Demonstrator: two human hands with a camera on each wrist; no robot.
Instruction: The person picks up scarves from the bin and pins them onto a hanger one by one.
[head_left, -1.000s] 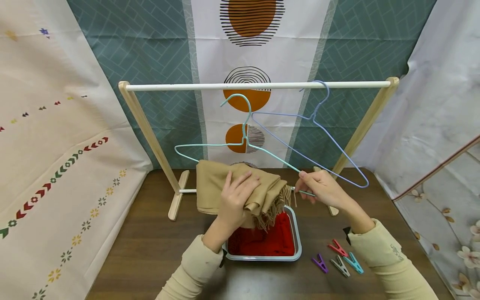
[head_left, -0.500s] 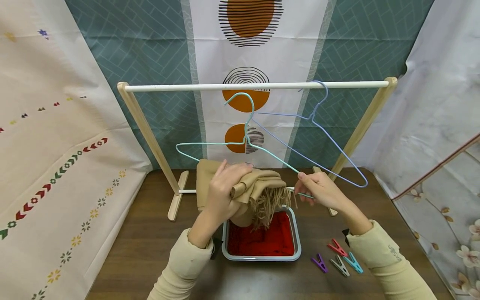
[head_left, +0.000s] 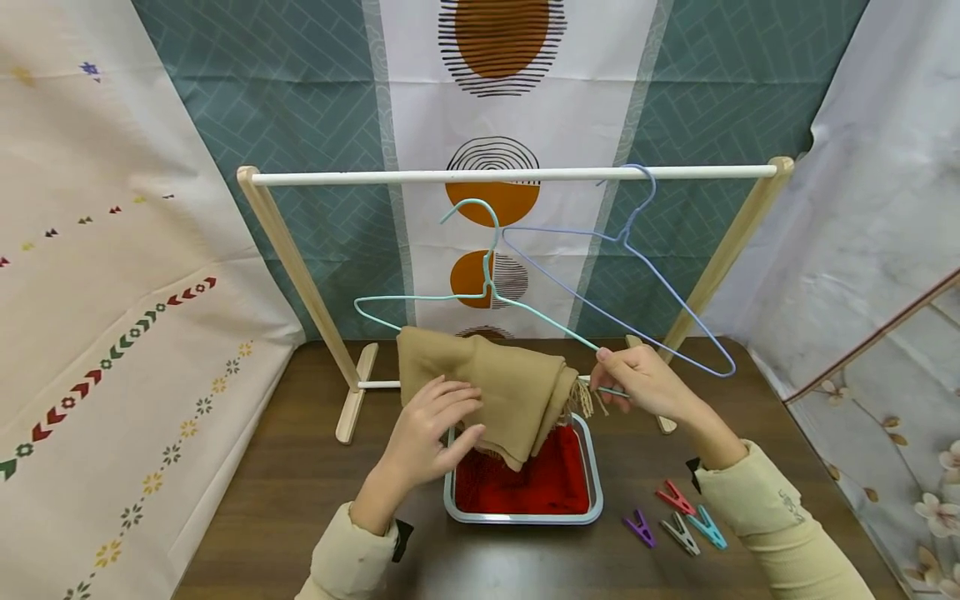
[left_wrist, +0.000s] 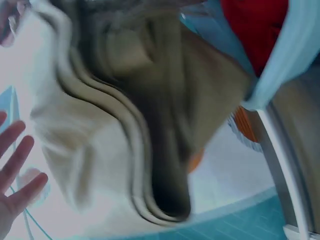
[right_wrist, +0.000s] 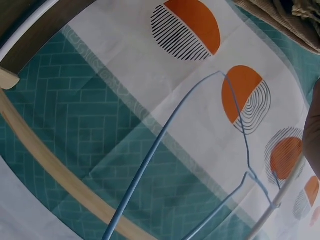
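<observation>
A tan fringed scarf [head_left: 517, 383] is folded over the lower part of a mint-green hanger [head_left: 420, 297]. My right hand [head_left: 637, 379] pinches the hanger near its right corner, holding it up in front of the rack with its hook off the rail. My left hand [head_left: 435, 429] is at the scarf's lower left, fingers spread and gripping nothing. In the left wrist view, the fingers [left_wrist: 25, 192] lie apart from the blurred scarf [left_wrist: 95, 145]. Only an edge of my right hand [right_wrist: 314, 135] shows in the right wrist view.
A blue hanger [head_left: 667, 279] hangs on the right of the white rail [head_left: 360, 177]. Beneath the scarf stands a tray [head_left: 525, 518] with red cloth [head_left: 525, 492]. Several clothespins, including a purple one [head_left: 640, 528], lie on the table [head_left: 300, 500] at the right.
My left hand has let go of the scarf and moved down and left. The scarf's front part now hangs flatter and lower over the tray. My right hand keeps its hold on the hanger.
</observation>
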